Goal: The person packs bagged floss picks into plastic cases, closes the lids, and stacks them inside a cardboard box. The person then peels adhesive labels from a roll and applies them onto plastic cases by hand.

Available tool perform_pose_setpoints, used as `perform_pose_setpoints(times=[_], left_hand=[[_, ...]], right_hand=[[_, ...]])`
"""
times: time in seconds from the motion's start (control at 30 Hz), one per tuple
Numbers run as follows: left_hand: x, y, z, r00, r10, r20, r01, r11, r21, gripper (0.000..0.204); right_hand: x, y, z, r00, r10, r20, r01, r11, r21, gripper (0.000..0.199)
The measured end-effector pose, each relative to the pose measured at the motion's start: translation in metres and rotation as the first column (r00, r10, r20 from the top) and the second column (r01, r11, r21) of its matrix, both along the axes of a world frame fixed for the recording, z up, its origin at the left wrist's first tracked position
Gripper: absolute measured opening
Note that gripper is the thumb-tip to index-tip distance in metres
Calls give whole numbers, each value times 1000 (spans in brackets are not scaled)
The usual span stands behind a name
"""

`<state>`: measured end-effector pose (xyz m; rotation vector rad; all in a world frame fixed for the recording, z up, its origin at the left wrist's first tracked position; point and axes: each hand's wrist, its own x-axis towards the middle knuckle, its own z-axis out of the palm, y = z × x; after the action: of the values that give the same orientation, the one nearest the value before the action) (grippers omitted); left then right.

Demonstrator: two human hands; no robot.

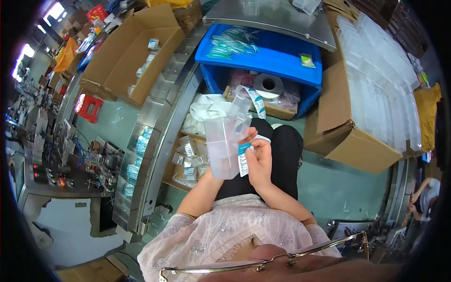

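Above my lap, a tall frosted clear plastic box point(221, 145) is tilted, its lid flap point(238, 104) standing open at the top. My left hand point(248, 135) is closed around the box from behind; its palm shows only dimly through the plastic, and its fingertips come round the right side. Pinched between the thumb and fingers of my right hand point(260, 162) is a white label with a teal top point(243, 160), close against the box's right side. Beyond my hands, a strip of labels point(257, 102) hangs from a white roll point(268, 86).
A blue bin point(282, 49) on its side holds the roll, with small teal packets point(232, 43) on top. To the right, a carton point(359, 145) holds stacked clear boxes point(380, 89). On the left are a metal conveyor point(157, 136) and an open carton point(124, 51). Bagged pieces point(190, 162) lie beside my left forearm.
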<state>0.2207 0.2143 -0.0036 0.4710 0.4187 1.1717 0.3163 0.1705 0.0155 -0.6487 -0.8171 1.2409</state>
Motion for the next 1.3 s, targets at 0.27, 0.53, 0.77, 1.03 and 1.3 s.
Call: perform_pose_setpoints(times=[0.27,0.53,0.77,1.03,1.3], left_hand=[[-8,-2,4,951,-177,255,200,977,-69,49],[-12,0,2,939,-208,274,222,975,-20,51],[-19,6,-9,957,-149,247,121,985,126,49],[-33,13,-11,965,-6,262,-55,973,225,54],[-44,10,-20,993,98,-63,-97,995,18,44]], right_hand=[[-12,-3,-1,1000,29,12,-29,999,15,25],[-14,-6,-2,997,36,73,-37,999,10,28],[-4,-13,11,635,-199,747,106,980,171,40],[0,-19,-13,385,30,923,-247,967,71,97],[21,-18,-26,813,17,582,-9,1000,-16,62]])
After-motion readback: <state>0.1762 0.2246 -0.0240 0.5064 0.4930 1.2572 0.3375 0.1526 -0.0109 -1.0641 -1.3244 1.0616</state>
